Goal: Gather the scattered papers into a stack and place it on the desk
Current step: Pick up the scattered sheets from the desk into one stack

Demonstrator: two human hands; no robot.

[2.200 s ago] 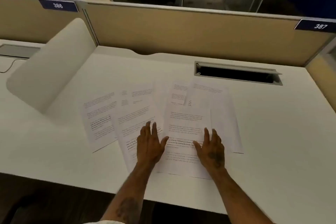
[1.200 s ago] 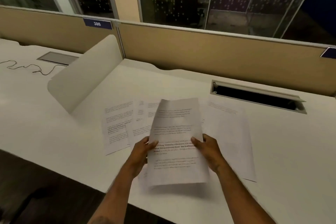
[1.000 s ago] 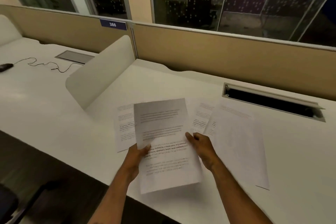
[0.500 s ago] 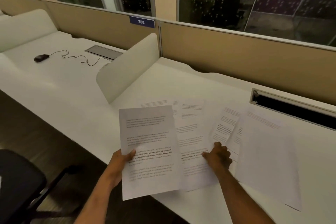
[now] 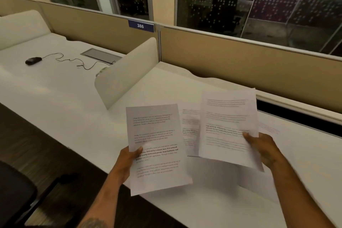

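Head view, the only one supplied. The left hand pinches a printed sheet at its left edge, thumb on the printed face, fingers hidden behind; the sheet is held clear of the desk, long axis running roughly away from the person, lower corner overhanging the desk's near edge. The right hand pinches a second printed sheet at its right edge, thumb on top, likewise lifted and tilted slightly. The two held sheets stand side by side, apart, with long axes close to parallel. Between and beneath them a further printed page lies flat on the desk, partly covered by both; another pale sheet lies behind the right hand, its extent unclear through blur. Judgement: gathering is partly done, with two sheets in hand and at least two on the surface. The coming move turns on the gap between the held sheets: the right sheet lies directly to the right of the left one, so a sideways closing should join them. The flat page is about equally near both hands.
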